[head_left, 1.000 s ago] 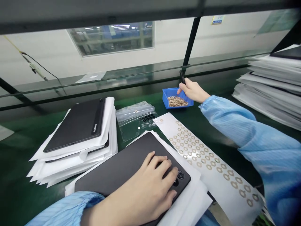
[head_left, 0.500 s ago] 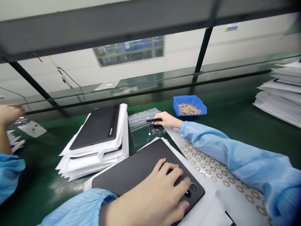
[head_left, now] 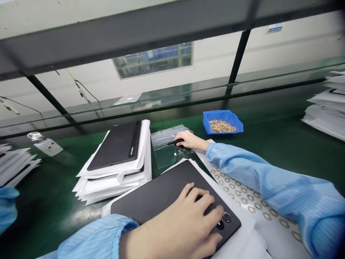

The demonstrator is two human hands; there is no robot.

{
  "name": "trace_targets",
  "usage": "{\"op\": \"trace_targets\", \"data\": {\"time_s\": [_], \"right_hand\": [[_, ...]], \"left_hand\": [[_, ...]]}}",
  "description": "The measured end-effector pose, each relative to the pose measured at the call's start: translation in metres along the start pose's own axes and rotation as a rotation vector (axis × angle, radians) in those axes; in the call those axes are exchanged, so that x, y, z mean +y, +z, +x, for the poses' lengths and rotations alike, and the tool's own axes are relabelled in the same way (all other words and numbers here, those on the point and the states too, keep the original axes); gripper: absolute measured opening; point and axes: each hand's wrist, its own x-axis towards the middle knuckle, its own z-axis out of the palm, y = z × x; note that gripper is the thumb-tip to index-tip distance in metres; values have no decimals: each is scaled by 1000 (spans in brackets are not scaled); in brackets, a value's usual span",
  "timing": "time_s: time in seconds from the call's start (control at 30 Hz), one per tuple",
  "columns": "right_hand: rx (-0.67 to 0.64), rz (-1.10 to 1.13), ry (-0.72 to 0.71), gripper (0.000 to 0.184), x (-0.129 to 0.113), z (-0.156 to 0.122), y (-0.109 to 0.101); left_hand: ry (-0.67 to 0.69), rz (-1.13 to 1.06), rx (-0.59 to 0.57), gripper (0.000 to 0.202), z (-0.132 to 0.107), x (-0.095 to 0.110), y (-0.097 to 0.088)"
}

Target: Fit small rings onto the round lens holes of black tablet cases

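My left hand (head_left: 180,223) lies with spread fingers on the back of a dark grey tablet (head_left: 153,196), near its camera lenses. White sheets (head_left: 245,230) lie under the tablet. Beyond it, my right hand (head_left: 186,139) is closed on a slim black pen-like tool (head_left: 172,142), whose exact kind I cannot make out. That hand is over a clear plastic bag (head_left: 163,158) with small black pieces (head_left: 185,151) on it, partly hidden by the hand. Beneath my right forearm runs a translucent sheet (head_left: 258,223) with rows of tan rings.
Left of the bag stands a stack of white sheets (head_left: 113,187) and tablets, topped by a dark tablet (head_left: 115,145). A blue bin (head_left: 223,122) holds many tan rings. More stacks flank the bench, beside a white bottle (head_left: 48,145) at left. Another person's sleeve (head_left: 8,207) shows at the left edge.
The view has shifted slightly, so things appear further right. My right hand has turned a little over the bag, still with the black tool. The other person's hand has left the bottle.
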Motion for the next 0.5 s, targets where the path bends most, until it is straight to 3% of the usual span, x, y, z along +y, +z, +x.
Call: {"op": "trace_targets", "data": {"time_s": [0.13, 0.27, 0.4, 0.5], "right_hand": [[16, 12, 37, 8, -8, 3, -12], [37, 74, 105, 10, -32, -13, -48], [47, 274, 230, 14, -80, -69, -86], [-63, 541, 428, 9, -125, -122, -92]], "left_hand": [[3, -12, -15, 32, 0, -1, 3], [10, -31, -28, 35, 0, -3, 8], [38, -45, -21, 34, 2, -6, 11], [59, -51, -9, 32, 3, -8, 11]]}}
